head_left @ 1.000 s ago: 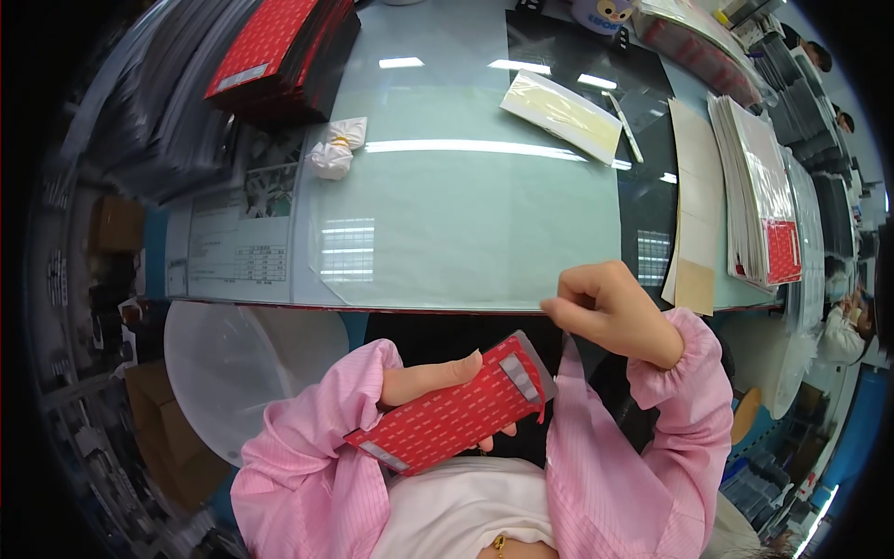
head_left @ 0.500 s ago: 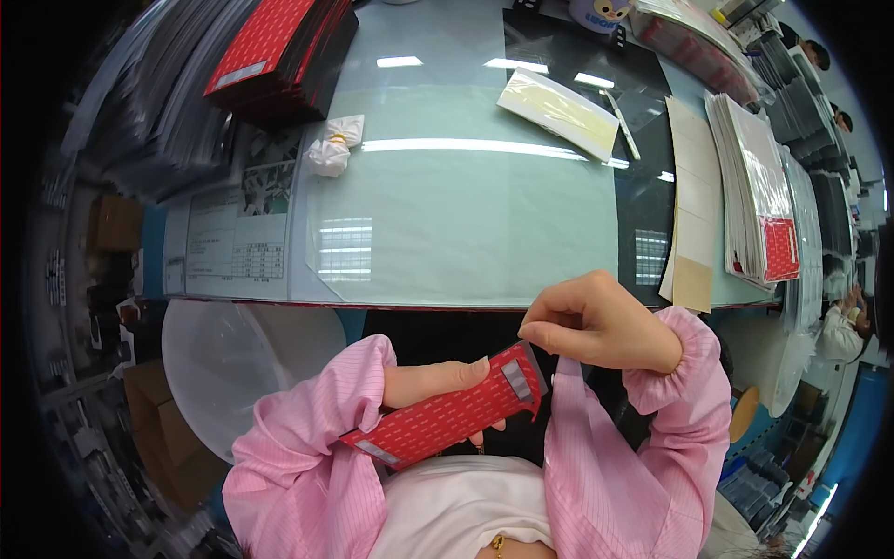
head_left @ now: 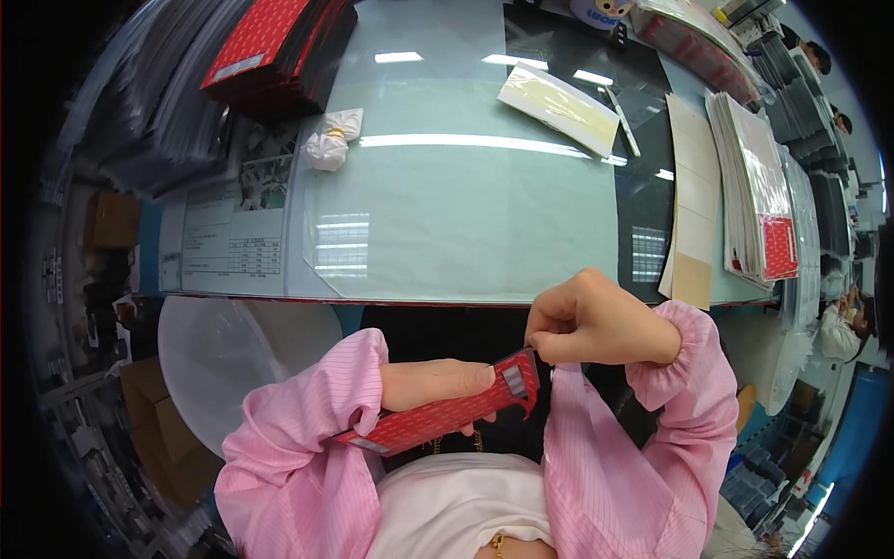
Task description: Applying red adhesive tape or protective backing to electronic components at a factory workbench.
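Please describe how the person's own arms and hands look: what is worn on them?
Both arms wear loose pink sleeves with fine stripes, gathered into elastic cuffs at the wrists. The left hand and right hand are bare: no gloves, and I see no rings or watch.

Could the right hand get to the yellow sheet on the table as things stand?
Probably yes, once freed: the right hand is pinching the end of the red pack, but bare table lies between it and the yellow sheet, with nothing in between.
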Tool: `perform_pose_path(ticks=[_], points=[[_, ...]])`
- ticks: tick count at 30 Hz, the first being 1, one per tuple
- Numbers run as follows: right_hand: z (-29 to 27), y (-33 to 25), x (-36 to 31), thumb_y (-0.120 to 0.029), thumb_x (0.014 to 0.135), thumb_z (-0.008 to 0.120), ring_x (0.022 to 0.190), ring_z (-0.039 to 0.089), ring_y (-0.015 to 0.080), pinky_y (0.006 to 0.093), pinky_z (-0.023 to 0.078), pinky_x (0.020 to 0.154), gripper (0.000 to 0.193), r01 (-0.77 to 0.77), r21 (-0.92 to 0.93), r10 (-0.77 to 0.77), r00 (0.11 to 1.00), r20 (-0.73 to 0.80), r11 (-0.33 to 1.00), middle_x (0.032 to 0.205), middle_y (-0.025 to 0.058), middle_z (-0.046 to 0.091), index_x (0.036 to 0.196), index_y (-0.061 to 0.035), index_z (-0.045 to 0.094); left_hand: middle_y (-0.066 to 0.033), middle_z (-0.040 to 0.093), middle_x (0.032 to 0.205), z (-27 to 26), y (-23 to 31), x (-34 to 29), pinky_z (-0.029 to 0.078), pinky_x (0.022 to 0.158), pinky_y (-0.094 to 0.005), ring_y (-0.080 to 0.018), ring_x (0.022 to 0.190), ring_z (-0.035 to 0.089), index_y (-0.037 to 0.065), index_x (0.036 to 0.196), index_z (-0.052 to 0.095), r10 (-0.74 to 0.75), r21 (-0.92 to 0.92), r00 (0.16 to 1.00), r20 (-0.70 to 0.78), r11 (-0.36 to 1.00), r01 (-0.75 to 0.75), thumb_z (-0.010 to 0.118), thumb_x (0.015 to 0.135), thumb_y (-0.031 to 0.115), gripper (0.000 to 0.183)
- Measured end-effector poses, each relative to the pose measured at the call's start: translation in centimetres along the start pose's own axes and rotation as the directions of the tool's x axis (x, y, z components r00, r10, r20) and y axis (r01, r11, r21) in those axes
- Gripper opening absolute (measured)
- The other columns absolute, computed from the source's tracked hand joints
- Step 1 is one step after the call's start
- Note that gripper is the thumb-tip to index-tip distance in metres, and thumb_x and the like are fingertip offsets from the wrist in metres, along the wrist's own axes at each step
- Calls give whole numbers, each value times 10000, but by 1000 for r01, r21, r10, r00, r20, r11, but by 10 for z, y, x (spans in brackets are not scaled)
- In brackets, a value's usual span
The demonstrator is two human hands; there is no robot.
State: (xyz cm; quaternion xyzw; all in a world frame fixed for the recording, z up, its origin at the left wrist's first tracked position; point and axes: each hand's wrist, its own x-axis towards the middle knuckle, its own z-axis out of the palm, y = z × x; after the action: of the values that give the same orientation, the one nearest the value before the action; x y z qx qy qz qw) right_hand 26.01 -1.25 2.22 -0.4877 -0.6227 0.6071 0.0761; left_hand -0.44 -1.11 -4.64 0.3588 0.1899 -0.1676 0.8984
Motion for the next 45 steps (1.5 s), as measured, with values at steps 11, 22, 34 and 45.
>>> perform_pose_path(ticks=[11,22,34,45], points=[[-3,-3,0,-186,908,798,603,551,94,271,424,535,223,243,-50,-240,969,67,969,717,31,630,979,17,738,-95,628,1159,-6,3,-2,542,839,-319,-150,934,642,25,1322,536,27,35,1000,11,999,-27,386,979,776,839],[4,22,-7,-111,941,742,711,510,21,194,387,603,144,375,547,-95,877,-471,749,868,-15,669,1016,-2,685,-425,242,1573,-72,-22,-19,417,1012,-748,-723,1324,345,67,1627,203,727,-675,569,384,642,-364,665,716,868,1298],[63,9,43,-124,963,713,663,521,15,183,398,585,126,463,643,-70,840,-538,610,807,-25,657,997,-9,674,-226,417,1513,11,26,20,342,1181,-622,-397,1388,455,68,1556,292,822,-31,19,-569,2,-1000,657,787,815,1133],[107,3,35,-92,953,711,494,495,17,207,343,437,198,345,631,-46,897,-439,695,599,-7,614,783,3,679,-194,425,1468,11,21,26,345,1190,-593,-359,1347,475,95,1524,333,851,198,-136,-507,-38,-979,670,730,862,1154]])
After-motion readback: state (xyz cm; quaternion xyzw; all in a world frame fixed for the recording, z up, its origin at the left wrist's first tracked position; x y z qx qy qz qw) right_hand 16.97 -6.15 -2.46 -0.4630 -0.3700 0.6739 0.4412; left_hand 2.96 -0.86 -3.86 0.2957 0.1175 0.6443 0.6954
